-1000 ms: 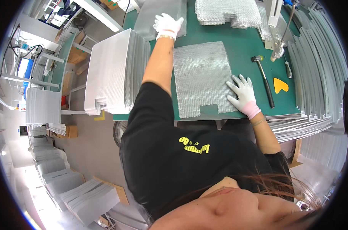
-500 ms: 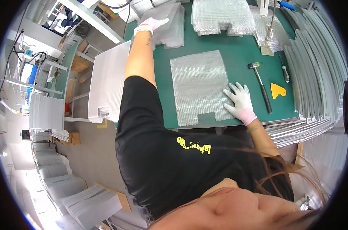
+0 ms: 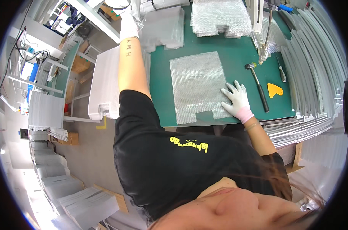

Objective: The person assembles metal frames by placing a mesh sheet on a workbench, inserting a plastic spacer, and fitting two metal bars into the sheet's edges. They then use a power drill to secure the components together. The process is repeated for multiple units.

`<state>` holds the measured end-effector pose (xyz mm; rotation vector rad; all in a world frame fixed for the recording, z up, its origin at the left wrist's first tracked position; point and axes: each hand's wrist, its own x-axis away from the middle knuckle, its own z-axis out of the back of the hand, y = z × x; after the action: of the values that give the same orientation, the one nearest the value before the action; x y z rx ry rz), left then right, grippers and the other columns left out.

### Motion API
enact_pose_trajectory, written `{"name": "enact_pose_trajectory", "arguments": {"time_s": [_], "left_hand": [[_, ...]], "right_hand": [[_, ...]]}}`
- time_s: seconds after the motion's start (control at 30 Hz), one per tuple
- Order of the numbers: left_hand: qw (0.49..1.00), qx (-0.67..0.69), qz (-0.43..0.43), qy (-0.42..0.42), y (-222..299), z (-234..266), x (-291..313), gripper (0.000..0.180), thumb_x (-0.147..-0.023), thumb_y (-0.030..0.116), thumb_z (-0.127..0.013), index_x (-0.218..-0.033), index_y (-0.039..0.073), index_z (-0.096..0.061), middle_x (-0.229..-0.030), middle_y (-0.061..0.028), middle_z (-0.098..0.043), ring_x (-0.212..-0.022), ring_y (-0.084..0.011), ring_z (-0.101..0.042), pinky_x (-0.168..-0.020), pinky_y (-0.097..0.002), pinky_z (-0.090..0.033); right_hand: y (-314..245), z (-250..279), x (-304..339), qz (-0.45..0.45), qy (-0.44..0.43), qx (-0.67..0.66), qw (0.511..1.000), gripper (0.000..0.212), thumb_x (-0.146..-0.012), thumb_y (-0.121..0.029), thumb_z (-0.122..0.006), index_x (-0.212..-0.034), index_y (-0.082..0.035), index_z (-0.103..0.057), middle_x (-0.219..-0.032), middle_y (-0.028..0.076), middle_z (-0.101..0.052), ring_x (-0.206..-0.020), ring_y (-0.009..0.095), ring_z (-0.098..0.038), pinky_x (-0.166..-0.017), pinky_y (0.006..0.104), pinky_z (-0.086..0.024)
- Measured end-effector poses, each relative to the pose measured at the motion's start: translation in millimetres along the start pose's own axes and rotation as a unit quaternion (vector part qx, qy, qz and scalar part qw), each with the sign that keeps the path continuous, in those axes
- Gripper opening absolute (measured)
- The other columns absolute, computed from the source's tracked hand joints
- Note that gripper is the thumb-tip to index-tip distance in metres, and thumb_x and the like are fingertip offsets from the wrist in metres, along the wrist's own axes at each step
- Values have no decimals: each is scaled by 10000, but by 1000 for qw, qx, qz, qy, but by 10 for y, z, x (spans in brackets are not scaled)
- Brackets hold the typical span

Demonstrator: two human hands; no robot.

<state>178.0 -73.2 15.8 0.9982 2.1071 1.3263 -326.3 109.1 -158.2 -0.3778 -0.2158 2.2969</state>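
On the green worktop lies a silvery mesh sheet (image 3: 198, 84) with a square notch in its near edge. My right hand (image 3: 235, 100), in a white glove with a pink cuff, rests flat with fingers spread on the sheet's right edge. My left hand (image 3: 128, 26), also gloved, reaches far out at the upper left, beside a stack of translucent sheets (image 3: 164, 27). Its fingers are hard to make out against pale, shiny material there, so a hold cannot be told.
Right of the sheet lie a mallet (image 3: 260, 86), a yellow scraper (image 3: 274, 90) and a screwdriver (image 3: 282, 73). A metal arm (image 3: 262, 53) stands behind them. More mesh sheets (image 3: 220, 17) are piled at the back. Curved grey strips (image 3: 311, 65) line the right; white panels (image 3: 105, 80) stand left.
My left hand has moved left and farther out, off the translucent stack. The metal arm at the right reaches nearer over the worktop. My right hand stays on the mesh sheet.
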Motion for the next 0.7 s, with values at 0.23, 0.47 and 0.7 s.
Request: {"name": "enact_pose_trajectory", "arguments": {"time_s": [0.23, 0.47, 0.7], "left_hand": [[988, 144, 0, -54, -268, 88, 1929, 487, -945, 443, -607, -1259, 75, -551, -1122, -70, -619, -902, -206, -567, -818, -358, -490], [957, -136, -227, -119, -844, 208, 3783, 668, -906, 310, -688, -1436, 2, -421, -1441, -180, -449, -1281, -318, -477, -1071, -460, -389], [725, -540, -329, -272, -791, 134, 4537, 960, -666, 589, -788, -1389, 34, -487, -1475, -329, -341, -1317, -493, -410, -1082, -513, -363]], "right_hand": [[111, -44, 74, 21, 93, -51, 994, 546, -768, -354, -730, -1269, -162, -627, -1416, 143, -488, -1384, 455, -314, -1151, 593, -197], [-371, 765, -325, 22, 35, -623, 781, 777, -842, -423, -716, -1461, -51, -432, -1467, 173, -458, -1418, 308, -356, -1184, 428, -227], [-1050, 796, -243, -50, 143, -601, 785, 502, -917, 1, -588, -1408, -2, -486, -1186, 112, -669, -1005, 141, -649, -875, 270, -522]]}}
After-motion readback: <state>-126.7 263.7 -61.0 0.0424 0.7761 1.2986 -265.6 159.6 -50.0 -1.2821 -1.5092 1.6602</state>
